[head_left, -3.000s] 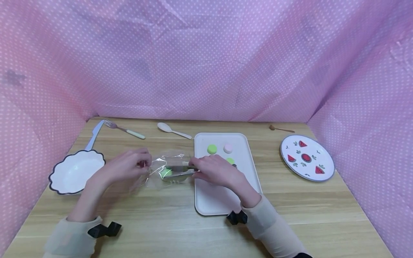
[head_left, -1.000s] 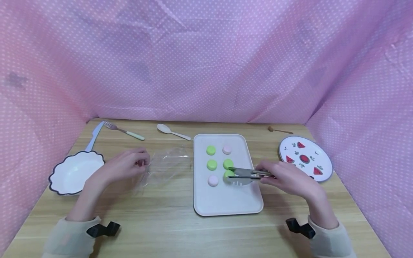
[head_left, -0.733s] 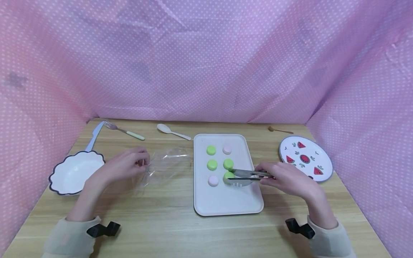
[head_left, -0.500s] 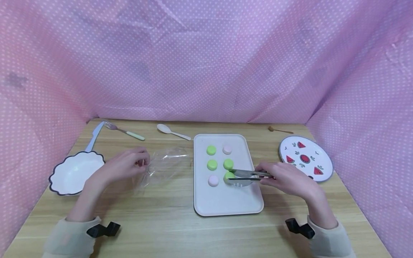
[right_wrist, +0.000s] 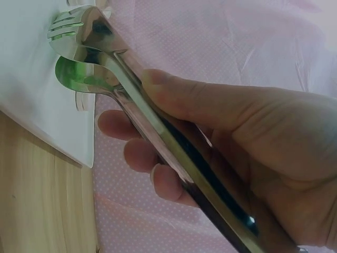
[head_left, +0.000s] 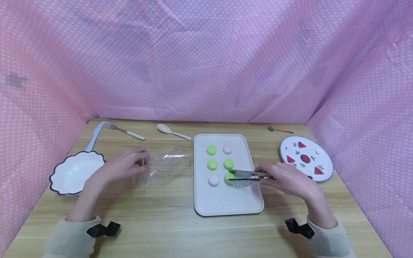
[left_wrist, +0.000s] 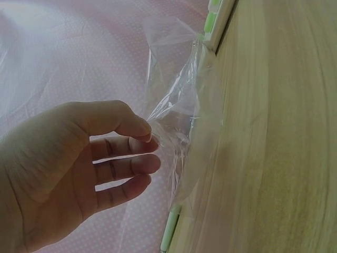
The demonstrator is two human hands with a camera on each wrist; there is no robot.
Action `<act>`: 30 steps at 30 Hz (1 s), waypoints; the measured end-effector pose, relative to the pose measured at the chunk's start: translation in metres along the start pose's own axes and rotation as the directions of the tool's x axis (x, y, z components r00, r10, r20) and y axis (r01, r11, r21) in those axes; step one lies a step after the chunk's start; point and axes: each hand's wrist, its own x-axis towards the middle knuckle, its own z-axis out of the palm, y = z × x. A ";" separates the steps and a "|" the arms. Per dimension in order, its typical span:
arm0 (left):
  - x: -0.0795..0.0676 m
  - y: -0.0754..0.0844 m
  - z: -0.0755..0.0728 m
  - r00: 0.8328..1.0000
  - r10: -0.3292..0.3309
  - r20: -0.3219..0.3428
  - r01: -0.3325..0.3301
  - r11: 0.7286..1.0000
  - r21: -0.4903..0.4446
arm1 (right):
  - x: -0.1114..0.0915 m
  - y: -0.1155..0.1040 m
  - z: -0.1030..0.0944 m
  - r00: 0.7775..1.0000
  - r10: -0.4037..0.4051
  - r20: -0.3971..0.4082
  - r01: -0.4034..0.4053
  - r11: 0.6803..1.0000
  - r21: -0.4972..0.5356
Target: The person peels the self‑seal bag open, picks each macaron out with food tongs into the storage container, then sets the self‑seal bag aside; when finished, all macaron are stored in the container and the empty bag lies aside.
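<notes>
My left hand pinches the edge of a clear plastic bag between thumb and forefinger; in the left wrist view the other fingers curve loosely beside it, and no macaron shows inside the bag. Metal tongs with a slotted tip lie in the grip of my right hand. Their tips are at a green macaron on the white tray, one arm overlapping it in the head view. Two pink macarons and several green ones form two columns on the tray, including a pink macaron beside the tips.
At the left stands a scalloped white bowl. Behind it lie a blue knife, a fork and a pale spoon. A watermelon-patterned plate and small wooden dipper are at right. Pink dotted cloth surrounds the table.
Three seconds ago the tongs reached into the bag beside a green macaron. They have since moved right, over the tray, and the bag has flattened. Over the last second both hands stay nearly still.
</notes>
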 end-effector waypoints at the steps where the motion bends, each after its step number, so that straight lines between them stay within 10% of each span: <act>1: 0.000 0.000 0.000 1.000 0.000 0.000 0.000 1.000 0.002 | 0.000 0.000 0.000 1.000 0.001 0.002 -0.001 1.000 0.001; 17: 0.002 0.000 0.000 1.000 0.030 -0.002 -0.030 1.000 0.003 | -0.007 0.009 -0.008 0.995 0.062 -0.077 -0.056 0.995 0.076; 30: -0.006 -0.012 -0.005 0.999 0.011 0.030 -0.013 0.998 0.058 | 0.016 0.070 0.029 0.926 0.273 -0.259 -0.229 0.955 0.186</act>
